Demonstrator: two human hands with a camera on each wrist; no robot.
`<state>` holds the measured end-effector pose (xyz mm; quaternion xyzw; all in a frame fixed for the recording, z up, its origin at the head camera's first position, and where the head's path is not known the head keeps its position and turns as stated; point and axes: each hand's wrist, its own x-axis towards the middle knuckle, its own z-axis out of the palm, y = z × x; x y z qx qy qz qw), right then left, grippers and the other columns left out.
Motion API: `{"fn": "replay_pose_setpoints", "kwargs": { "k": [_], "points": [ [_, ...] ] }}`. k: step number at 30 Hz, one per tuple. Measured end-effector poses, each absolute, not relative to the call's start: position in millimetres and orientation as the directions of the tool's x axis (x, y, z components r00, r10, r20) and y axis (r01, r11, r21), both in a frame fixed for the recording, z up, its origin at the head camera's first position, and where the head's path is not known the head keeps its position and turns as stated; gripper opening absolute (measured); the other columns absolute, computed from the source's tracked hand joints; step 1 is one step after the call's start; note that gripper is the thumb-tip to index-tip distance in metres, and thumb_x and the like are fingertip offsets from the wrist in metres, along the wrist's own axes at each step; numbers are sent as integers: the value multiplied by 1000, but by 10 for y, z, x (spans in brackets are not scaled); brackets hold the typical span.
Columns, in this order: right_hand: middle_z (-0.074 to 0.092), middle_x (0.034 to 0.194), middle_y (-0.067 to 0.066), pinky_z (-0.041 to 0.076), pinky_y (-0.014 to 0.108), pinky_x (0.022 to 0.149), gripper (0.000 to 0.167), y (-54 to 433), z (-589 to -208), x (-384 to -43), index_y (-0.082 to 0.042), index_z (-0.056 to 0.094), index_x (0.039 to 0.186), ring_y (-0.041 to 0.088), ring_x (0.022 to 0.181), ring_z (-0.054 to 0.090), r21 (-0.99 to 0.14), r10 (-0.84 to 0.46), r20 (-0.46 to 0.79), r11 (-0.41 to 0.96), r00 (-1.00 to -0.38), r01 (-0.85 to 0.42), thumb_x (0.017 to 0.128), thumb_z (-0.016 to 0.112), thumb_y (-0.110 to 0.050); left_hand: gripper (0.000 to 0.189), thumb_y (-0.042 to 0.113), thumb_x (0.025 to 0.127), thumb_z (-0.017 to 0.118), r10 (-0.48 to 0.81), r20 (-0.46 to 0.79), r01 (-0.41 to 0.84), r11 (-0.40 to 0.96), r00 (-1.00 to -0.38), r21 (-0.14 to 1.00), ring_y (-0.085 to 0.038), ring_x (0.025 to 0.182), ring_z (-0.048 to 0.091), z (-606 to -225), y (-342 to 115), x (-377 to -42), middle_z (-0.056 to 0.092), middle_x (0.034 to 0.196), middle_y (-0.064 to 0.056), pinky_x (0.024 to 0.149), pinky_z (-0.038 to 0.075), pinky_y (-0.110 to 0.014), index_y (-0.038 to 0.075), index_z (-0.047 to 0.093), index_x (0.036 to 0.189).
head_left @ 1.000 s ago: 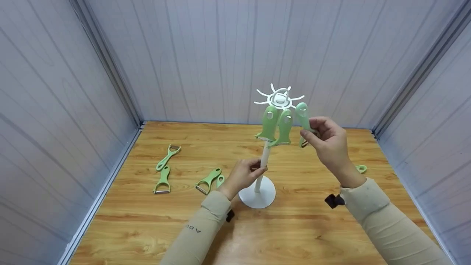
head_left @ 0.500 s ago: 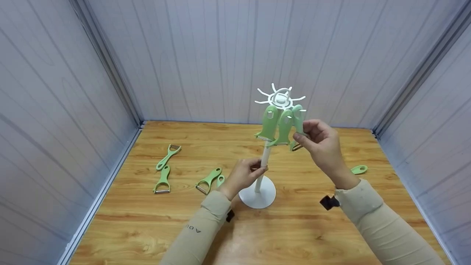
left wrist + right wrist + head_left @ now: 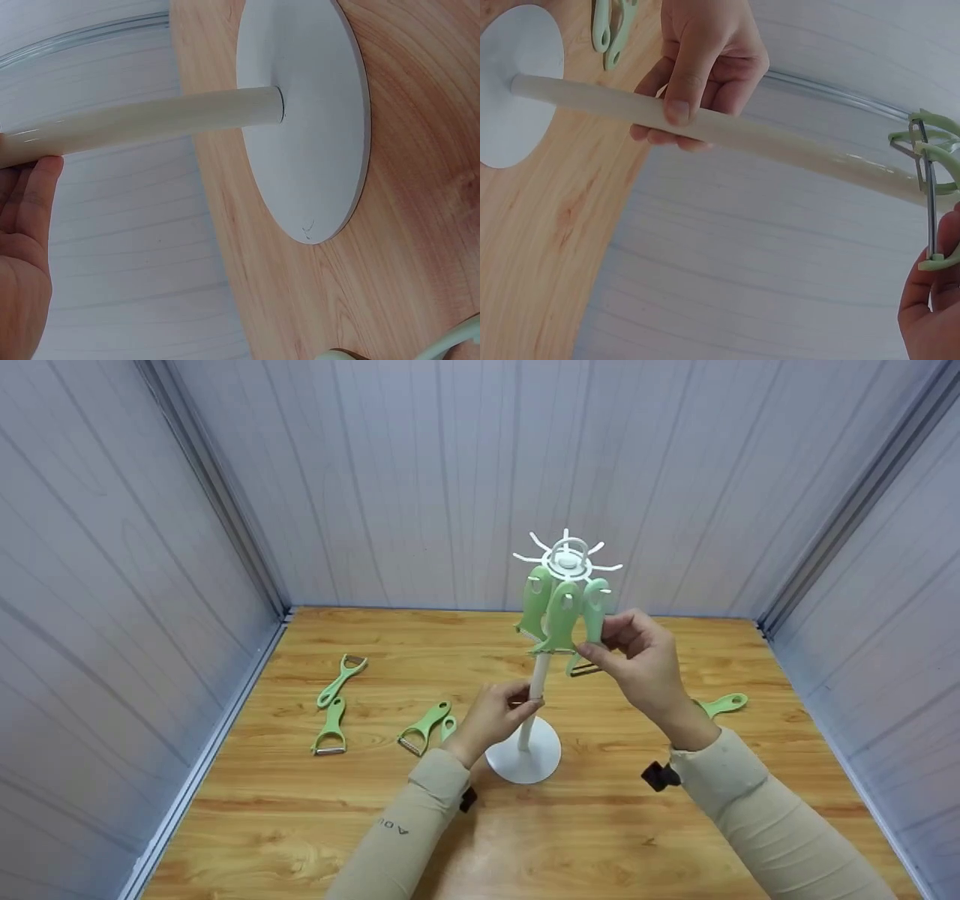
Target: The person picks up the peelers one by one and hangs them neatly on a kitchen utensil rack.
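A white stand (image 3: 523,754) with a round base and a ring of hooks on top stands mid-table. My left hand (image 3: 498,715) grips its pole, thumb and fingers around it in the right wrist view. Two green peelers hang from neighbouring hooks, the front peeler (image 3: 560,619) partly covering the left peeler (image 3: 535,601). My right hand (image 3: 639,658) pinches a paler green peeler (image 3: 595,611) near its blade end. A hook tip pokes through that peeler's handle hole. In the right wrist view the fingers (image 3: 922,300) are at the peeler's blade end.
On the left of the wooden table lie two peelers, an upper peeler (image 3: 343,680) and a lower peeler (image 3: 331,727). Another peeler (image 3: 424,727) lies beside a partly hidden handle (image 3: 448,727) near my left wrist. A peeler (image 3: 724,704) lies behind my right wrist. Panel walls enclose the table.
My right hand has moved left with the pale peeler, from beside the hooks onto one. The hook ring has turned, shifting the two hanging peelers. My left hand stays on the pole.
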<state>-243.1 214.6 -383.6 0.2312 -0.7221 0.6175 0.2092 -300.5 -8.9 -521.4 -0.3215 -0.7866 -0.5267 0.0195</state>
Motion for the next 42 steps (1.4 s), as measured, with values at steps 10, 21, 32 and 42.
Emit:
{"fn": "replay_pose_setpoints", "kwargs": {
  "k": [10, 21, 32, 42],
  "points": [
    [77, 97, -3, 61, 18, 75, 28, 2138, -3859, -2421, 17, 64, 111, 6, 84, 70, -795, -85, 582, 151, -809, -588, 88, 80, 16, 17, 12, 106, 72, 476, 382, 537, 245, -792, 808, -30, 106, 81, -5223, -85, -3005, 83, 111, -17, 93, 67, -34, 0, 79, 116],
    [80, 114, -7, 62, 23, 96, 38, 2460, -3956, -2409, 16, 67, 126, 10, 106, 75, -789, -94, 580, 182, -809, -587, 90, 79, 15, 14, 9, 104, 74, 473, 404, 556, 238, -783, 797, -32, 103, 82, -5228, -75, -3004, 83, 108, -18, 91, 68, -36, -2, 79, 111],
    [81, 112, -1, 61, 18, 93, 35, 2859, -4091, -2473, 7, 72, 125, 7, 103, 75, -836, 61, 512, 262, -857, -481, 91, 78, 15, 19, 11, 106, 72, 486, 375, 531, 233, -789, 815, -32, 109, 81, -5223, -90, -3014, 82, 112, -19, 97, 67, -39, -3, 78, 116],
    [80, 109, -10, 58, 12, 88, 34, 3156, -4227, -2506, 6, 72, 127, 2, 101, 73, -850, 139, 466, 347, -874, -397, 94, 81, 6, 19, 11, 106, 72, 479, 393, 545, 232, -785, 806, -32, 106, 82, -5238, -79, -3010, 83, 111, -19, 93, 68, -36, -3, 78, 117]
  ]
}}
